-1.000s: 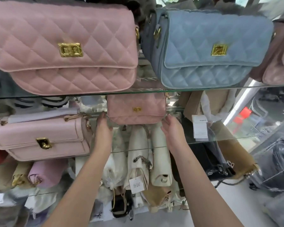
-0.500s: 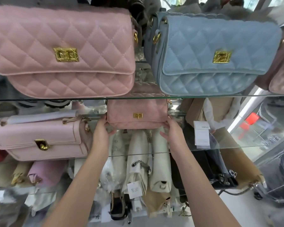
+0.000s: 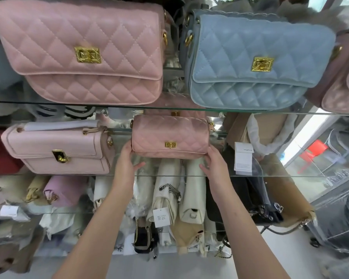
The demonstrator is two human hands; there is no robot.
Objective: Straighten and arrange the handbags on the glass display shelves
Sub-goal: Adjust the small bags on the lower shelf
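A small pink quilted handbag (image 3: 169, 135) with a gold clasp stands on the middle glass shelf (image 3: 270, 175), tipped so its top faces me. My left hand (image 3: 127, 160) grips its left end and my right hand (image 3: 212, 161) grips its right end, thumbs under its lower edge. On the top glass shelf (image 3: 109, 104) sit a large pink quilted bag (image 3: 85, 53) and a large blue quilted bag (image 3: 256, 61). A pale pink flap bag (image 3: 58, 148) stands left of the small one on the middle shelf.
A tan bag with a white tag (image 3: 243, 158) sits to the right on the middle shelf. Cream, lilac, black and tan bags crowd the lower shelves. Another pink bag (image 3: 345, 83) shows at the top right edge. A red chair (image 3: 312, 152) is visible beyond the glass.
Both hands have closed on the ends of the small pink bag and drawn it forward, tipping its top toward me. The view has shifted slightly upward.
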